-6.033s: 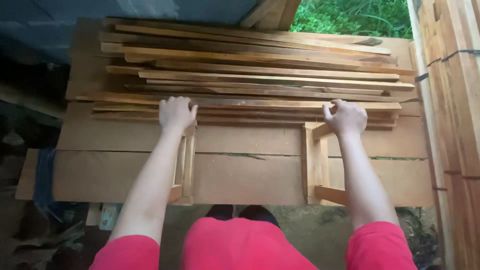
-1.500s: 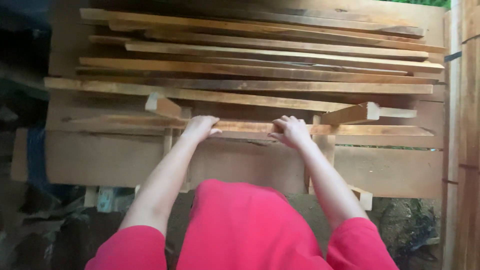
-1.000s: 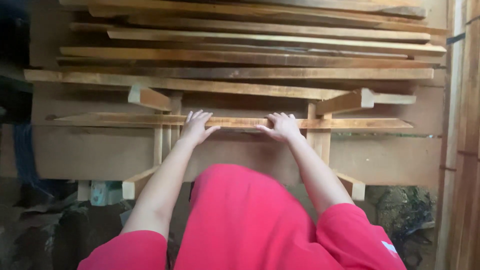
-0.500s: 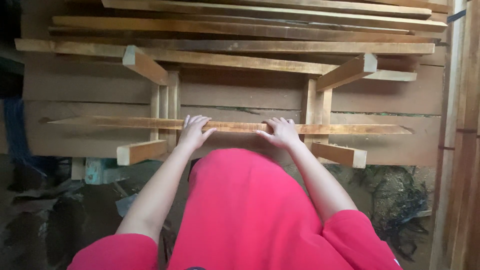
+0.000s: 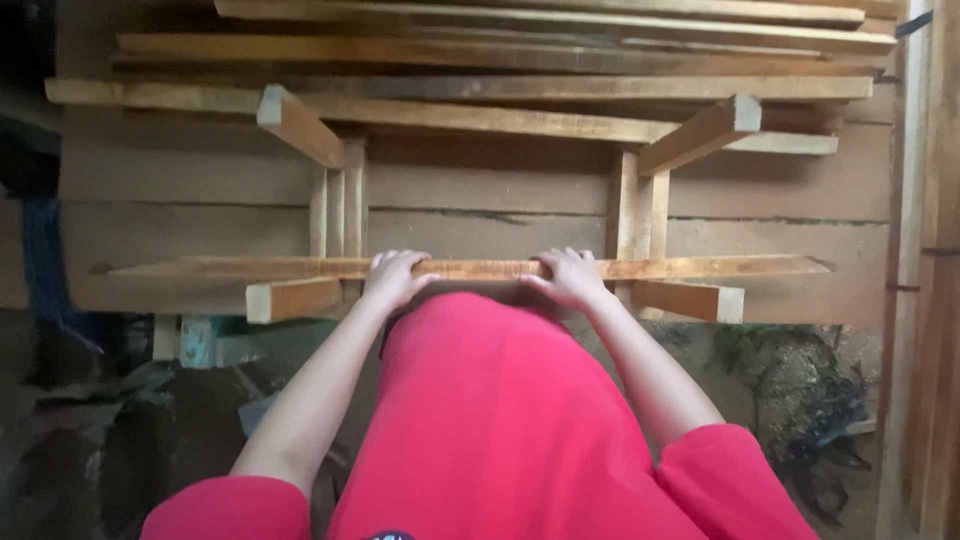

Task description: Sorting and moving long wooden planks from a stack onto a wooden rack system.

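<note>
Both hands, left hand (image 5: pixel 395 278) and right hand (image 5: pixel 566 277), fingers wrapped on long wooden slat (image 5: pixel 470 268), probably lifted just clear of the lumber stack (image 5: pixel 500 60) beyond the fingers. Slat not set down yet.

Wooden frame (image 5: pixel 640 200) bears planks (image 5: pixel 500 60) (stacked).

A long wooden slat (image 5: pixel 470 268) runs left to right across the front of a wooden frame (image 5: pixel 640 210). The left hand (image 5: pixel 395 277) and right hand (image 5: pixel 568 276) rest on the slat, between the frame's two pairs of uprights. Behind and above the frame lies a stack of planks (image 5: pixel 500 50). More boards (image 5: pixel 925 300) stand at the right edge.
</note>
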